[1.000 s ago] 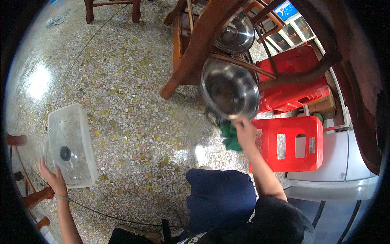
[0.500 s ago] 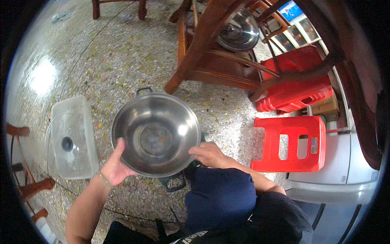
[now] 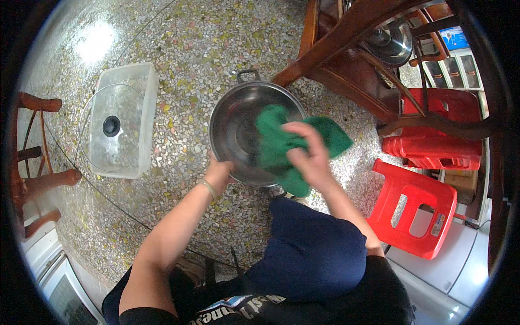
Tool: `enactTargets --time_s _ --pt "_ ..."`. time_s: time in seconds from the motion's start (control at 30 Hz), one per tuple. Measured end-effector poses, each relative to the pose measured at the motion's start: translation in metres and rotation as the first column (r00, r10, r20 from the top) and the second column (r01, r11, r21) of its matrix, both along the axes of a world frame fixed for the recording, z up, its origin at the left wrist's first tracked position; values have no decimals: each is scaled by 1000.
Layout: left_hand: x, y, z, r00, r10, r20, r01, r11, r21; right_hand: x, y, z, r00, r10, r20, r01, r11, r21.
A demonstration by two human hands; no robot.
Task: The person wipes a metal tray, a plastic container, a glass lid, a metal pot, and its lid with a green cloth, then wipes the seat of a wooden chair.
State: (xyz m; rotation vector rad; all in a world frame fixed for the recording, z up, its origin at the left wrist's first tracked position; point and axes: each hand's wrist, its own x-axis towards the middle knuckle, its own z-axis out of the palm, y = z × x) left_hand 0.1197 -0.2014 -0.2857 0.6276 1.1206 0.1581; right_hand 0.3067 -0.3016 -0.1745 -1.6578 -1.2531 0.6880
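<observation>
A shiny steel pan [image 3: 232, 124] with loop handles stands in front of me, its hollow facing up. My left hand [image 3: 218, 174] grips the near-left part of its rim, thumb over the edge. A green cloth [image 3: 273, 146] is bunched in my right hand [image 3: 311, 157], closed around its folds. The cloth covers the right part of the pan and hangs past the rim. A clear glass lid with a black knob [image 3: 111, 127] leans on or lies over a translucent plastic box [image 3: 148, 114] to the left.
A red plastic stool [image 3: 417, 211] stands on the right, with more red plastic [image 3: 444, 130] behind it. Dark wooden furniture [image 3: 346, 86] fills the far right and holds a steel bowl [image 3: 387, 43]. Wooden chair legs [image 3: 43, 184] reach in at left over the speckled floor [image 3: 206, 43].
My right hand has let go of the pan rim and now holds a green cloth over the pan. My left hand keeps its hold. The whole view has shifted.
</observation>
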Motion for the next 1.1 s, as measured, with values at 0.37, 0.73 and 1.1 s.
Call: enactTargets --time_s 0.37,0.73,1.1 --pt "-9 -20 -41 996 58 -68 -56 998 17 12 81 -138 455 301 838 44 932 -359" --pt "-4 -18 -39 997 75 19 -76 994 79 -66 7 -135 972 233 -20 -214 854 -474" --pt "-15 14 -1 998 -56 -40 58 997 47 -58 125 -93 549 238 801 -586 794 165"
